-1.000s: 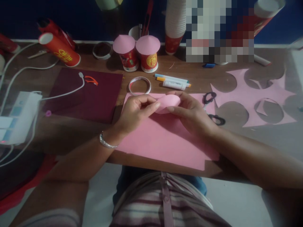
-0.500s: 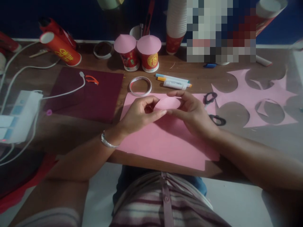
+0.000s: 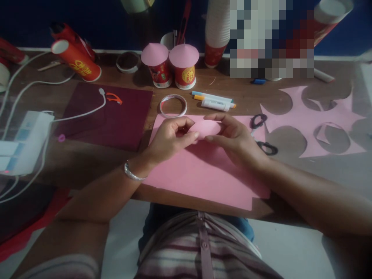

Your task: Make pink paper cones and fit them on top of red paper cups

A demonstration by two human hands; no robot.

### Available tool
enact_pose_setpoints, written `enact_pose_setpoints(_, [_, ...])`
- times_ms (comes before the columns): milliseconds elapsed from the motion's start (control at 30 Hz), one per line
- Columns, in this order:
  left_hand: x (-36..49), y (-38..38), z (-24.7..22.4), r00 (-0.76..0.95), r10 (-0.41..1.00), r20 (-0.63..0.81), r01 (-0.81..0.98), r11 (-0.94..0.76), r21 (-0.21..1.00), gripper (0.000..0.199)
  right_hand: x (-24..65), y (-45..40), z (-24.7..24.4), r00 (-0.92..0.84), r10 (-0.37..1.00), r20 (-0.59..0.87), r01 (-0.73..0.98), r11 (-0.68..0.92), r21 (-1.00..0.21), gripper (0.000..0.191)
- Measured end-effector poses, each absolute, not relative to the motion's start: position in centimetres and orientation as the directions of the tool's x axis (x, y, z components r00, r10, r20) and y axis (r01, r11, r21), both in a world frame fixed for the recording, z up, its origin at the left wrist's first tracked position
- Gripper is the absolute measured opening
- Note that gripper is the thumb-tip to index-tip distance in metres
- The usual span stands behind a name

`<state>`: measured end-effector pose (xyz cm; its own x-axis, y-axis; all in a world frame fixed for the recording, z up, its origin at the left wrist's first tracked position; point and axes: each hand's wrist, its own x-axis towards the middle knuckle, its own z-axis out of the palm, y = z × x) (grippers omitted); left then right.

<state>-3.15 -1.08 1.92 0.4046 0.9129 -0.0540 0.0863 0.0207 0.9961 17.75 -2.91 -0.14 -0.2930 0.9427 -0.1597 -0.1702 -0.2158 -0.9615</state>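
A small curved piece of pink paper (image 3: 205,129) is held between both hands above large pink sheets (image 3: 200,170). My left hand (image 3: 173,137) pinches its left side, with the thumb on the near edge. On the right side, my right hand (image 3: 232,133) grips it between thumb and fingers. Black-handled scissors (image 3: 267,148) lie just right of my right hand, their blades partly hidden. Beyond the hands are a tape roll (image 3: 173,106) and several markers (image 3: 215,103).
Two red cups (image 3: 185,76) with pink paper cones stand at the back. Pink paper with round cut-outs (image 3: 312,110) lies right. A maroon sheet (image 3: 116,124), a white cable and a power strip (image 3: 30,141) are left. Stacked cups (image 3: 216,35) stand behind.
The small pink paper has tilted slightly, showing more of its surface. My left thumb has shifted a little left along its near edge. The camera view has moved slightly.
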Motion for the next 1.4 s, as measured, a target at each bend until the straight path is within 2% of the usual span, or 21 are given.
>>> enact_pose_setpoints(167, [-3.2, -1.0, 1.6, 0.427, 0.904, -0.039, -0.014, 0.049, 0.999, 0.017, 17.5, -2.9, -0.2, -0.3, 0.941, -0.155, -0.273, -0.241, -0.931, 0.047])
enact_pose_setpoints(400, [-2.7, -1.2, 1.6, 0.384, 0.923, -0.027, 0.115, -0.019, 0.993, 0.021, 17.3, -2.9, -0.2, -0.312, 0.935, -0.168, -0.312, -0.267, -0.912, 0.045])
enact_pose_setpoints(600, [-3.1, -1.1, 1.8, 0.413, 0.908, -0.07, 0.078, 0.041, 0.996, 0.017, 17.3, -3.0, 0.2, -0.333, 0.926, -0.177, -0.331, -0.29, -0.898, 0.041])
enact_pose_setpoints(800, [-3.5, -0.6, 1.2, 0.356, 0.934, 0.031, 0.013, -0.038, 0.999, 0.018, 17.2, -3.0, 0.0, -0.308, 0.936, -0.169, -0.348, -0.277, -0.896, 0.037])
enact_pose_setpoints(1067, [-3.0, -0.9, 2.1, 0.392, 0.919, 0.05, 0.147, -0.116, 0.982, 0.015, 17.4, -2.8, -0.2, -0.274, 0.95, -0.153, -0.152, -0.2, -0.968, 0.051])
enact_pose_setpoints(1200, [-2.8, -1.1, 2.1, 0.398, 0.917, 0.034, 0.163, -0.108, 0.981, 0.014, 17.2, -2.8, 0.2, -0.231, 0.967, -0.108, -0.062, -0.125, -0.99, 0.049])
enact_pose_setpoints(1400, [-2.8, -1.1, 2.1, 0.381, 0.924, 0.036, 0.19, -0.116, 0.975, 0.017, 17.2, -2.9, 1.2, -0.235, 0.963, -0.133, 0.028, -0.13, -0.991, 0.047])
